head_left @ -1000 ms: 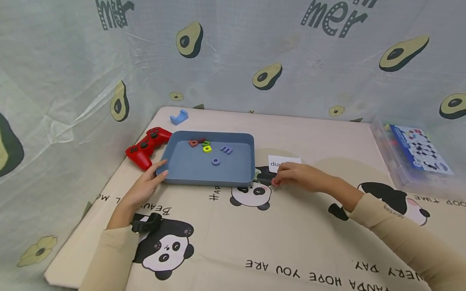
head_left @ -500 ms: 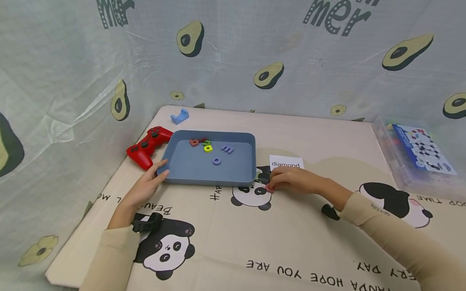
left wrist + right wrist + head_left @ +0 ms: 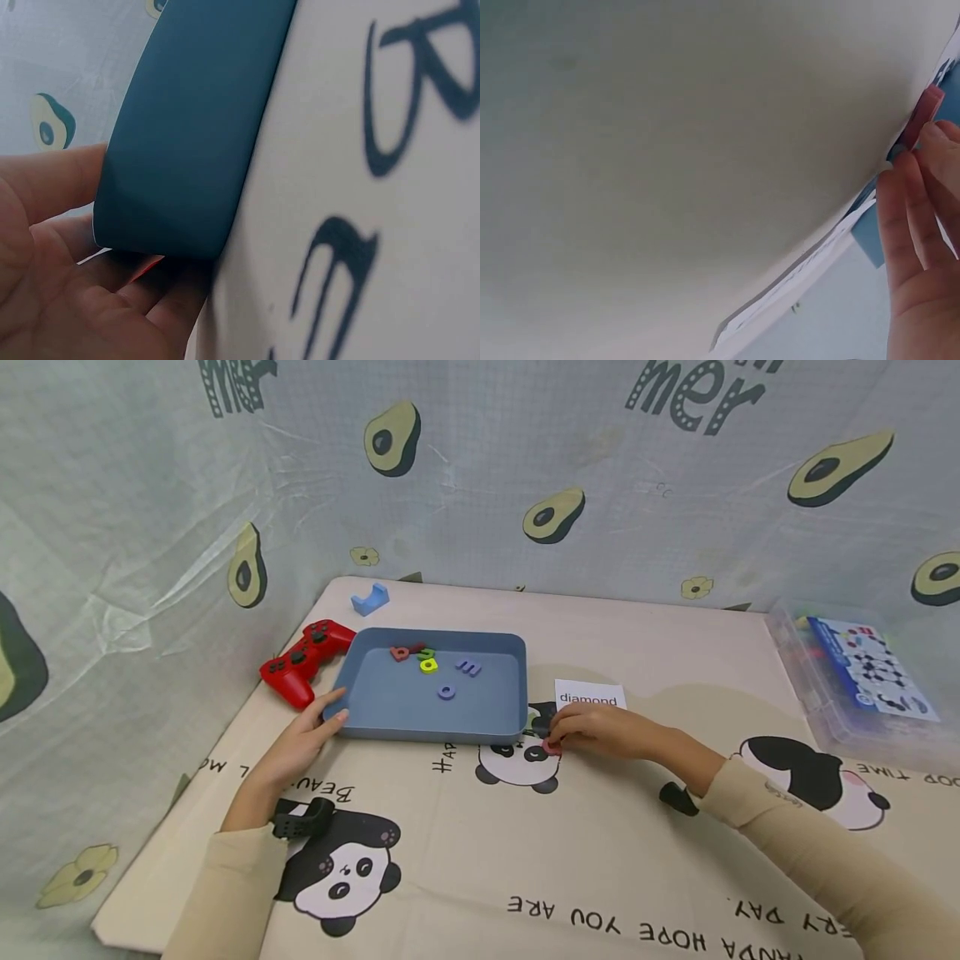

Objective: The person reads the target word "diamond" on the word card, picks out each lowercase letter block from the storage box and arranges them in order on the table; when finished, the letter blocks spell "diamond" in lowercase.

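My left hand (image 3: 296, 743) grips the front left corner of a blue-grey tray (image 3: 427, 735), thumb at the rim; in the left wrist view its fingers wrap the tray's end (image 3: 187, 135). Several small plastic letters lie in the tray, among them a yellow one (image 3: 428, 666), a purple m (image 3: 468, 668) and a purple o (image 3: 446, 692). To the right of the tray, my right hand (image 3: 603, 729) pinches a small pinkish-red letter (image 3: 552, 747) at the tablecloth, over a printed panda. The fingers partly hide its shape. Just behind this hand lies a white card (image 3: 590, 690) reading "diamond".
A red game controller (image 3: 303, 662) lies against the tray's left side. Behind it sits a light blue curved piece (image 3: 371, 600). At the far right stands a clear plastic box (image 3: 832, 727) with a blue and white booklet (image 3: 873, 668) on top. A plastic avocado-print sheet hangs behind the table.
My right hand, with the red letter, has shifted slightly left towards the tray, uncovering the word on the card. My left hand and the tray stay in place.
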### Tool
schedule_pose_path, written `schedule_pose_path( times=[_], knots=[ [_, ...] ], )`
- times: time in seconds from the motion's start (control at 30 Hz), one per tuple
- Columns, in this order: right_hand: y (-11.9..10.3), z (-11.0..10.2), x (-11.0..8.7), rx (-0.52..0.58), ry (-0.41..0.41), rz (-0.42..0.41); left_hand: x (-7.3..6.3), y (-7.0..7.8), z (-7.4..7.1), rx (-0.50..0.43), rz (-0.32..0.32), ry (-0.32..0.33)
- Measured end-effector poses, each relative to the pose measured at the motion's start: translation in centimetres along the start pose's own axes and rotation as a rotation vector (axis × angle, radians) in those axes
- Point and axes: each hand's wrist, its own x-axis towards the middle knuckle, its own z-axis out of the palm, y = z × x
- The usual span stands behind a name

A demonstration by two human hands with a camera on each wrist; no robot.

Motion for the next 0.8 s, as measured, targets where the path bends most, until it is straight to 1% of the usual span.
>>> schedule_pose_path(
  times=[0.07,0.17,0.27,0.33,0.43,0.53,0.67,0.8],
  knots=[
    [-0.1,-0.1,-0.1,-0.001,0.001,0.014,0.0,0.0,0.0,0.001,0.001,0.000],
    [-0.4,-0.3,-0.2,-0.001,-0.022,0.054,0.0,0.0,0.0,0.002,0.006,-0.001],
    [-0.8,-0.7,-0.3,-0.009,-0.045,0.115,0.0,0.0,0.0,0.002,0.014,-0.003],
    [-1.1,-1.1,-0.3,-0.027,-0.042,0.162,0.0,0.0,0.0,0.001,0.016,-0.005],
    [-1.4,-1.6,0.1,-0.066,0.007,0.211,0.0,-0.1,-0.1,-0.007,0.022,-0.008],
    [-1.6,-2.1,1.0,-0.107,0.083,0.222,0.0,-0.1,-0.2,-0.024,0.028,-0.012],
    [-2.1,-3.0,2.9,-0.131,0.156,0.235,0.0,-0.1,-0.1,-0.037,0.026,-0.013],
    [-2.4,-4.0,5.4,-0.133,0.179,0.295,0.0,0.1,0.0,-0.031,0.016,-0.009]
  ],
)
